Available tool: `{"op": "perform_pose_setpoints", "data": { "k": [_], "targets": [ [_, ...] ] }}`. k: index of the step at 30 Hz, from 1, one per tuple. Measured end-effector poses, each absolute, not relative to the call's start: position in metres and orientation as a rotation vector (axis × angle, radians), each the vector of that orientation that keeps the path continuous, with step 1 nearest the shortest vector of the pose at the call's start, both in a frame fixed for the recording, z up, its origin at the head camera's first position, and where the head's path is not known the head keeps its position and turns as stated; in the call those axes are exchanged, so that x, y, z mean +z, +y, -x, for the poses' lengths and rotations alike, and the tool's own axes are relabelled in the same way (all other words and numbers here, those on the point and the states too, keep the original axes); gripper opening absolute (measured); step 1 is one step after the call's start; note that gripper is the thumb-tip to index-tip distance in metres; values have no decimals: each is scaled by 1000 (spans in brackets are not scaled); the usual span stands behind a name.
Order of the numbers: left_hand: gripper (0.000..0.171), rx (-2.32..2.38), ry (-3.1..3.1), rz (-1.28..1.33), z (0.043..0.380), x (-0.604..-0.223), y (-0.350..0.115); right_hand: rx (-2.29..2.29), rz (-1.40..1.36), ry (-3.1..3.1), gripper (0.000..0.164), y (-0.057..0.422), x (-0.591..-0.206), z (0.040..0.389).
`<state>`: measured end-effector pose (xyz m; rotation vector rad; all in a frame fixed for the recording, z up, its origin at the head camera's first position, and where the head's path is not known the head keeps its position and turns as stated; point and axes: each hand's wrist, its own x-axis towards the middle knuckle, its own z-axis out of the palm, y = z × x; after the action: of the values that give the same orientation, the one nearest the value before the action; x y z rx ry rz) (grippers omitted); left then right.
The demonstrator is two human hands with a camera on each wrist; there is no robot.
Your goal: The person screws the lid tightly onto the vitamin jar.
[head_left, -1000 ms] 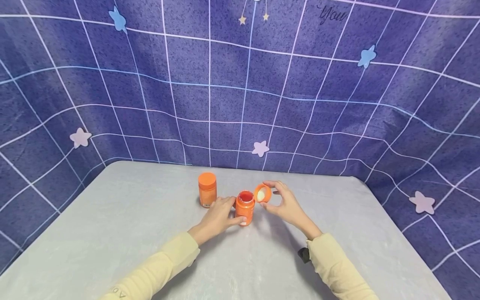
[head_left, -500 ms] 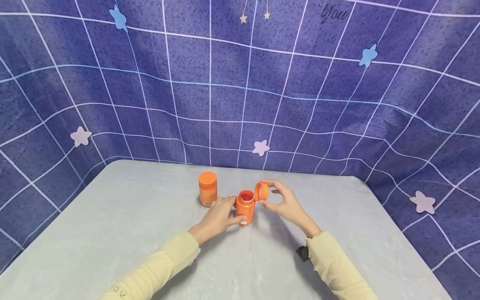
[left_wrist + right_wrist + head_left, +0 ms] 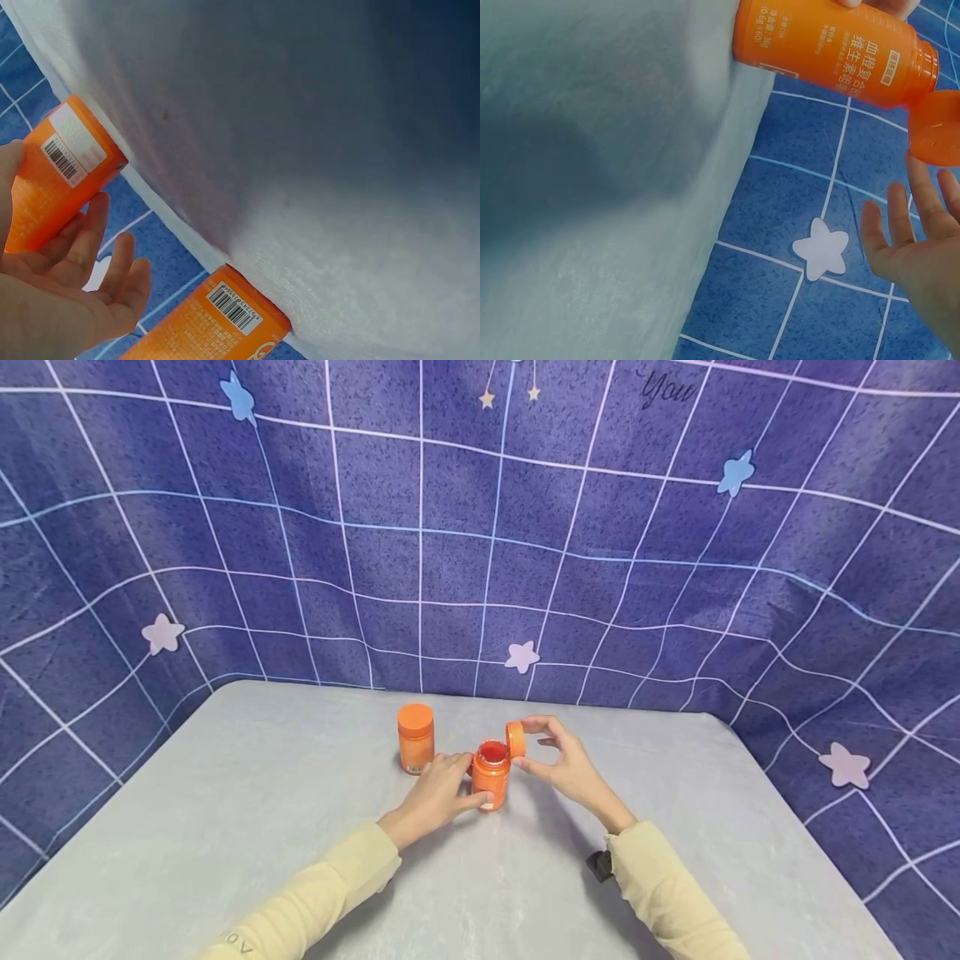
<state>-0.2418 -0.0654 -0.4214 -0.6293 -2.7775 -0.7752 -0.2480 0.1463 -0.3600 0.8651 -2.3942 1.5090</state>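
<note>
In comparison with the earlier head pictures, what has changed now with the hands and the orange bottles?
The right hand has moved the orange cap slightly left and turned it, so its inside, visible at first, no longer faces the head camera. Nothing was newly gripped or let go. The left hand still holds the open bottle; the closed bottle stayed in place.

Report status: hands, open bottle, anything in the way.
Left hand grips open vitamin bottle, upright. Right hand holds orange cap on edge beside the bottle's mouth. Capped orange bottle stands to the left; nothing visibly in the way.
</note>
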Motion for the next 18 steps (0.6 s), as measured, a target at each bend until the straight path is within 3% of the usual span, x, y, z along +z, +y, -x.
{"op": "perform_pose_setpoints", "data": {
  "k": [18],
  "targets": [
    [54,-780,-2774,638,241,-420,-65,1382,-970,-2398,40,137,-356,246]
  ]
}}
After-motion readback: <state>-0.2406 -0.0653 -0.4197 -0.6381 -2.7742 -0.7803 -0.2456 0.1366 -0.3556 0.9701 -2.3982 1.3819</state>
